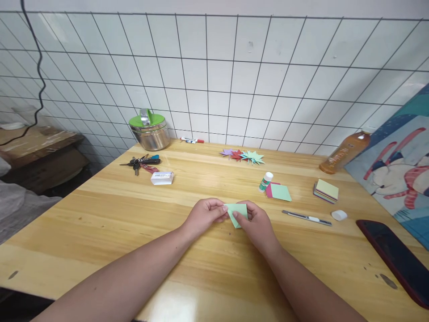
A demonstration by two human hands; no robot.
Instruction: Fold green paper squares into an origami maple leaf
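Observation:
A pale green piece of folded paper (240, 209) is held just above the wooden table, between my two hands. My left hand (209, 211) pinches its left corner between thumb and fingers. My right hand (253, 219) grips the right side, the thumb lying flat across the front and the fingers behind, mostly hidden. The paper's lower end narrows to a point. Beyond my right hand, a glue stick (266, 182) stands upright without its cap, beside a green paper square (280, 192) that overlaps a dark pink one.
Folded paper stars (241, 155) lie near the tiled wall. On the right are a utility knife (306, 218), a white cap (339, 215), a paper stack (326, 190), a bottle (345, 152) and a phone (395, 261). Keys (140, 162), a small box (162, 178) and a steel pot (150, 132) sit left.

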